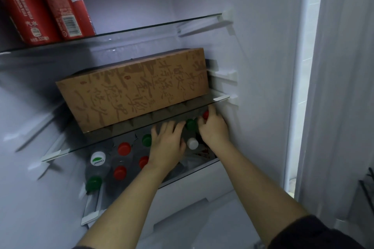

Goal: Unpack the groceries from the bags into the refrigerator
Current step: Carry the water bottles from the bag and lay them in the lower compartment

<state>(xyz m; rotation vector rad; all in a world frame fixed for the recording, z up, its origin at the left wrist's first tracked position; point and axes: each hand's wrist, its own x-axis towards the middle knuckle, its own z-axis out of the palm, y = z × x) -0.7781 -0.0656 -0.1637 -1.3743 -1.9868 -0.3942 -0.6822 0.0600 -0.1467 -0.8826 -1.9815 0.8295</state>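
Reaching under the calligraphy-printed carton's (137,89) glass shelf (202,101), right hand (213,129) is gripping a red-capped bottle (205,114) by the right wall; left hand (167,144) is lying open among capped bottles (124,148), one white cap (98,159) reading C'estbon.

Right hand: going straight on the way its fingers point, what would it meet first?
The red cap, right at the fingertips of the right hand; the fingers seem to curl round it. Past it, dark space under the glass shelf, depth unclear.
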